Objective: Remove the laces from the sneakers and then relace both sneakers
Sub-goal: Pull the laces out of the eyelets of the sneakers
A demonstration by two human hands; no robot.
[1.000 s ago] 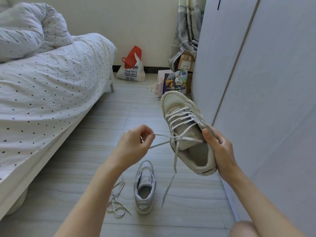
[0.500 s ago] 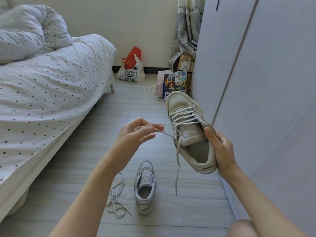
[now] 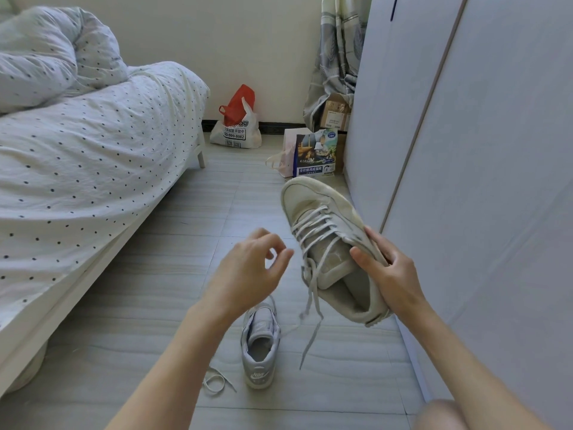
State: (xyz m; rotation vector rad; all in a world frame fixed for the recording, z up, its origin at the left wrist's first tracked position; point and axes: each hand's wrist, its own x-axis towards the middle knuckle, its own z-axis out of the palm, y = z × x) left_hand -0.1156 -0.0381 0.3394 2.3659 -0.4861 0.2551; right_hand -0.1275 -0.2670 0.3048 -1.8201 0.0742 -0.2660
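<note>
You are looking at a grey sneaker (image 3: 259,346) standing on the floor, and its heel tab is showing the word "NIKE" in raised letters; a label on its tongue is too small to read. Against the far wall, a white plastic bag (image 3: 234,134) is carrying dark print: large letters partly hidden in a fold that seem to end in "OU", then Chinese characters ending in "开放中", and below them the number "999-8082", with its first digits cut off by the crease. Beside the wardrobe, a blue printed bag (image 3: 315,156) is showing a strip of white Chinese characters along its bottom, too small for you to read surely.
</note>
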